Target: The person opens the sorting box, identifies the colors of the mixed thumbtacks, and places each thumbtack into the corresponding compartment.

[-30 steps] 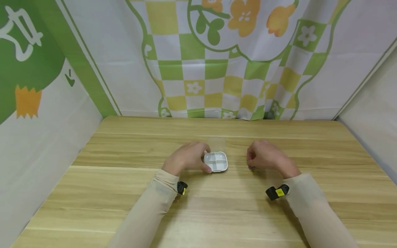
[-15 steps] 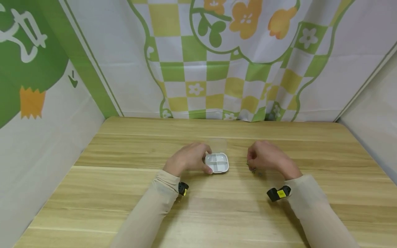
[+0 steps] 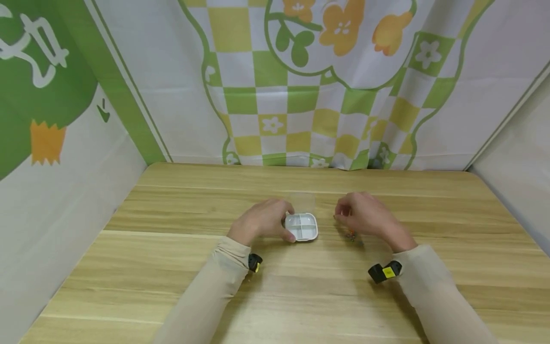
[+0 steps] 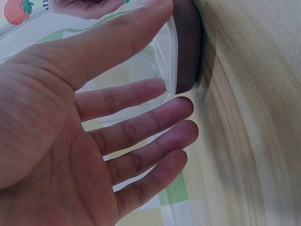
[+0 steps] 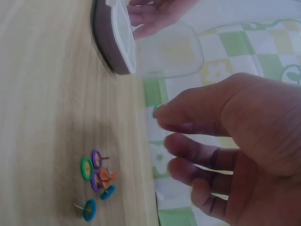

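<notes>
A small white pill box (image 3: 301, 227) with a dark base stands on the table, divided into compartments. Its clear lid (image 5: 171, 52) is swung up behind it. My left hand (image 3: 263, 220) holds the box at its left side, thumb and index finger on the rim, the other fingers extended. My right hand (image 3: 367, 217) is raised right of the box; its thumb and index finger pinch a thumbtack (image 5: 156, 110), of which a bit of green shows. Below that hand, several loose thumbtacks (image 5: 97, 181) in purple, green, orange and blue lie in a group.
The wooden table (image 3: 283, 296) reaches back to a checkered, flower-printed curtain (image 3: 301, 100). Printed cloth also hangs along the left side, and a plain pale wall (image 3: 515, 153) stands on the right. Both wrists carry a black camera (image 3: 385, 271).
My right hand has lifted from the thumbtacks and shifted slightly left with one in its fingertips, uncovering more of the group. The left hand stays on the pill box.
</notes>
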### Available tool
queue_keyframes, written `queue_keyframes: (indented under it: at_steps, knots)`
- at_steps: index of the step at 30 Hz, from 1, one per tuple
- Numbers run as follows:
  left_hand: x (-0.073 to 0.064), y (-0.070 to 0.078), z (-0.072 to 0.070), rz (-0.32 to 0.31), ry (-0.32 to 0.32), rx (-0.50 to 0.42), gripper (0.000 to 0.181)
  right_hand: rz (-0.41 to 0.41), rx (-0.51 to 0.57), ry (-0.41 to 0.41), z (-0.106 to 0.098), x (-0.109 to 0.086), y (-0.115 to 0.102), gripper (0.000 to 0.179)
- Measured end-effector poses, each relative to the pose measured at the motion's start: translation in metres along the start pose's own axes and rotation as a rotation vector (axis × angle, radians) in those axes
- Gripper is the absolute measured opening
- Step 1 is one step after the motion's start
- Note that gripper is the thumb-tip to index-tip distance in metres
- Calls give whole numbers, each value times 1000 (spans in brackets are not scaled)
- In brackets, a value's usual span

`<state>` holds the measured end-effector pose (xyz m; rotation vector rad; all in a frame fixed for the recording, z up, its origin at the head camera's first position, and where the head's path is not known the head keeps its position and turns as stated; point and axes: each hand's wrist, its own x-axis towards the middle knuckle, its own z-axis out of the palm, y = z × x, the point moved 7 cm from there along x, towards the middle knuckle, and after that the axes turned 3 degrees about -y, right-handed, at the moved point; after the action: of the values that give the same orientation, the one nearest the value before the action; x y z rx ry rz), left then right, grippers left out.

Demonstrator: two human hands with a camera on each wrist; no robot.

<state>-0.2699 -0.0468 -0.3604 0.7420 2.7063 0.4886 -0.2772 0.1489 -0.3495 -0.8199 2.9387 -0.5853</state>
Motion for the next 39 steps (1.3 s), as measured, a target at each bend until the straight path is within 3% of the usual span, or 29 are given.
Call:
queue_keyframes:
  at_steps: [15,24,39]
  knots:
    - [0,1,0,-9,-9,1,65,-10,31,103,2,3,-15,4]
    - [1,-1,0,-8,-9,-2,64,-59,42,179,4,5,-25,4]
    - [0,1,-1,-5,-9,-9,60,-54,52,186,16,9,-31,5]
